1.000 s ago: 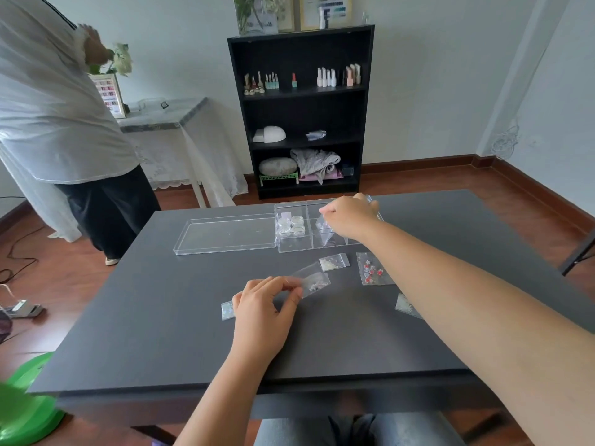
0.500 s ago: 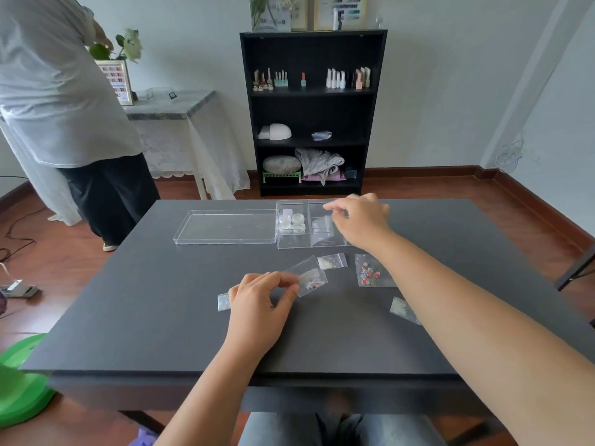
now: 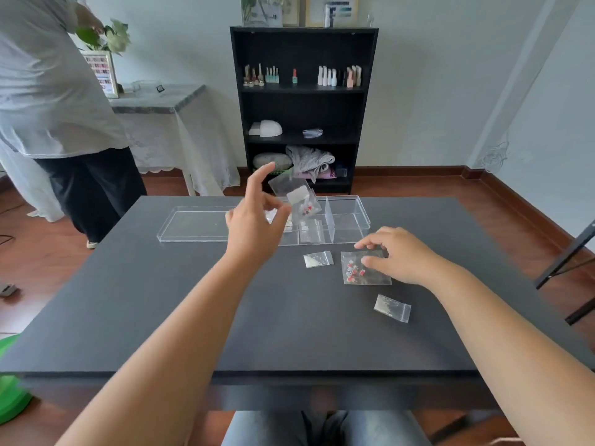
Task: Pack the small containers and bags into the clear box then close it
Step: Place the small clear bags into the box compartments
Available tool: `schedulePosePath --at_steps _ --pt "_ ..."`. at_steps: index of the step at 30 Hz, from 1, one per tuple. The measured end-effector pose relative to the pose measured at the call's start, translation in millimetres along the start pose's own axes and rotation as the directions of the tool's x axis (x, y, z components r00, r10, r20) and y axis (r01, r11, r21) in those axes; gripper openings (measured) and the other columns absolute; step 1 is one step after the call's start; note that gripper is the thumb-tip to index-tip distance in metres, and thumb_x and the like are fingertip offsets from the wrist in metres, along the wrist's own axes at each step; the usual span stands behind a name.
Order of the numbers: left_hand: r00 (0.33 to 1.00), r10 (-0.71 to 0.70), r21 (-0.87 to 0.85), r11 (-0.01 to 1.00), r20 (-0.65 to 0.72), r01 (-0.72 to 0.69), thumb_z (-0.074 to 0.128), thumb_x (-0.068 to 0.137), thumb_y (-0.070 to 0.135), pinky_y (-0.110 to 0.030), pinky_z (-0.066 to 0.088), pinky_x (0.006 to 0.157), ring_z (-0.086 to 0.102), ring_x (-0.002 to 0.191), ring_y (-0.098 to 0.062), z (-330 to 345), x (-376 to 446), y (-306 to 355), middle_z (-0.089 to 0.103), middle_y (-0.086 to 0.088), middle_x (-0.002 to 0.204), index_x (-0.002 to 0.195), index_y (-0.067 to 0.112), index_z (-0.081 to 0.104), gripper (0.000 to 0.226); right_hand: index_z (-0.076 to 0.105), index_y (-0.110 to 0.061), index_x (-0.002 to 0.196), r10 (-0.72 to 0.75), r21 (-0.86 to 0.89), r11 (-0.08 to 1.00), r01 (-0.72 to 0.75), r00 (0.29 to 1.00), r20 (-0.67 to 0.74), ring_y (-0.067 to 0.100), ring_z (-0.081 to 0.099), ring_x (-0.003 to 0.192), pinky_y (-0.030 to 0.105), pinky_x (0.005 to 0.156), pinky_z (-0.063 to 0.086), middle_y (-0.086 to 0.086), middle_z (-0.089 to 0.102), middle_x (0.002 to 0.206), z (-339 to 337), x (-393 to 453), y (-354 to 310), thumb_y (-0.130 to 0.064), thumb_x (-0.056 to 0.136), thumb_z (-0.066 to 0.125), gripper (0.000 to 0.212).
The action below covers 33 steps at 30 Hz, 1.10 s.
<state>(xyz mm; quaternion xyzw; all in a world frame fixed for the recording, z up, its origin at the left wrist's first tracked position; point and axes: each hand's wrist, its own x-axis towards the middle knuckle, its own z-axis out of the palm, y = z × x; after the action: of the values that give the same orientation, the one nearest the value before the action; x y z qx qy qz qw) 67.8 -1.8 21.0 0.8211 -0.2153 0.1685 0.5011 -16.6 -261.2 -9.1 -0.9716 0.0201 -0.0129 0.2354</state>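
The clear box [image 3: 347,217] lies open at the far side of the dark table [image 3: 161,300], its lid [image 3: 196,225] flat to the left. My left hand [image 3: 254,226] is raised over the box, with a small clear bag of red bits [image 3: 297,197] at its thumb and fingertips and the index finger stretched up. Another bag [image 3: 310,231] rests inside the box. The small white containers are mostly hidden behind that hand. My right hand [image 3: 399,255] rests with spread fingertips on a bag of red and white beads [image 3: 354,272]. Two more small bags [image 3: 318,259] [image 3: 392,308] lie loose.
A person in a white top [image 3: 58,91] stands at the far left beside a draped side table [image 3: 154,101]. A black shelf [image 3: 302,107] with small bottles is against the back wall. A green object [image 3: 9,397] sits on the floor at left, a black frame [image 3: 566,262] at right.
My left hand lifted its bag off the table and carried it over the box. My right hand left the box and came down onto the bead bag.
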Motion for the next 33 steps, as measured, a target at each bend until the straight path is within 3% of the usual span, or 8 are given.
schedulePosePath --at_steps 3,6,12,16,20,27,30,33 --pt "0.991 0.043 0.256 0.964 0.128 -0.075 0.055 0.089 0.023 -0.037 0.025 0.087 0.057 0.089 -0.014 20 27 -1 0.062 0.016 0.082 0.131 0.045 0.034 0.052 0.058 -0.046 0.116 0.053 -0.039 0.998 -0.049 0.992 0.113 0.012 0.039 0.105 0.037 0.088 0.04 -0.016 0.052 0.107 -3 -1 0 -0.046 0.081 0.067 0.036" --pt "0.967 0.01 0.425 0.897 0.256 -0.122 0.05 0.089 0.024 -0.036 0.02 0.085 0.054 0.09 -0.02 39 40 -7 0.063 0.012 0.088 0.132 0.04 0.037 0.048 0.057 -0.047 0.117 0.048 -0.058 0.997 -0.041 0.991 0.128 0.012 0.04 0.104 0.036 0.09 0.04 -0.017 0.055 0.106 -2 -2 0 -0.046 0.077 0.071 0.042" --pt "0.927 -0.103 0.531 0.84 0.36 -0.113 0.048 0.088 0.026 -0.037 0.018 0.082 0.045 0.097 -0.019 55 58 -9 0.065 0.014 0.089 0.128 0.042 0.043 0.043 0.057 -0.046 0.117 0.026 0.027 0.999 -0.028 0.998 0.063 0.003 0.045 0.087 0.026 0.073 0.037 -0.016 0.052 0.094 -2 -3 -2 -0.038 0.072 0.079 0.051" --pt "0.895 -0.175 0.572 0.814 0.41 -0.103 0.052 0.084 0.028 -0.037 0.019 0.079 0.042 0.101 -0.018 55 67 -10 0.065 0.017 0.092 0.124 0.045 0.048 0.043 0.061 -0.045 0.11 0.018 0.098 0.995 -0.02 1.0 0.015 0.005 0.052 0.083 0.019 0.066 0.037 -0.01 0.055 0.089 -5 -4 -1 -0.027 0.074 0.079 0.044" --pt "0.869 -0.203 0.574 0.812 0.451 -0.108 0.059 0.083 0.034 -0.037 0.021 0.08 0.037 0.104 -0.02 55 70 -14 0.059 0.016 0.107 0.124 0.046 0.049 0.044 0.066 -0.044 0.103 0.025 0.28 0.96 -0.018 0.999 -0.024 0.007 0.06 0.082 0.023 0.074 0.047 -0.008 0.065 0.078 -9 -7 0 -0.024 0.078 0.077 0.034" --pt "0.902 -0.144 0.541 0.834 0.406 -0.111 0.055 0.087 0.039 -0.035 0.019 0.088 0.03 0.119 -0.025 54 66 -20 0.039 0.008 0.135 0.132 0.041 0.05 0.045 0.073 -0.034 0.088 0.175 0.644 0.765 -0.006 0.964 -0.198 0.005 0.059 0.065 0.025 0.07 0.048 -0.014 0.07 0.075 -23 2 -11 -0.024 0.078 0.077 0.015" --pt "0.942 -0.078 0.514 0.851 0.328 -0.108 0.051 0.088 0.043 -0.036 0.02 0.089 0.03 0.12 -0.024 48 50 -18 0.041 0.012 0.135 0.133 0.042 0.049 0.045 0.071 -0.023 0.077 0.265 0.741 0.671 -0.024 0.941 -0.209 0.012 0.054 0.052 0.025 0.056 0.045 -0.004 0.068 0.067 -32 19 -23 -0.015 0.075 0.074 0.009" --pt "0.974 -0.071 0.481 0.876 0.215 -0.042 0.051 0.088 0.045 -0.037 0.02 0.09 0.032 0.121 -0.023 43 17 -23 0.046 0.014 0.133 0.127 0.042 0.054 0.039 0.065 -0.018 0.086 0.345 0.789 0.61 -0.074 0.921 -0.18 0.016 0.063 0.049 0.029 0.053 0.05 0.008 0.068 0.072 -34 43 -39 -0.004 0.073 0.07 0.019"
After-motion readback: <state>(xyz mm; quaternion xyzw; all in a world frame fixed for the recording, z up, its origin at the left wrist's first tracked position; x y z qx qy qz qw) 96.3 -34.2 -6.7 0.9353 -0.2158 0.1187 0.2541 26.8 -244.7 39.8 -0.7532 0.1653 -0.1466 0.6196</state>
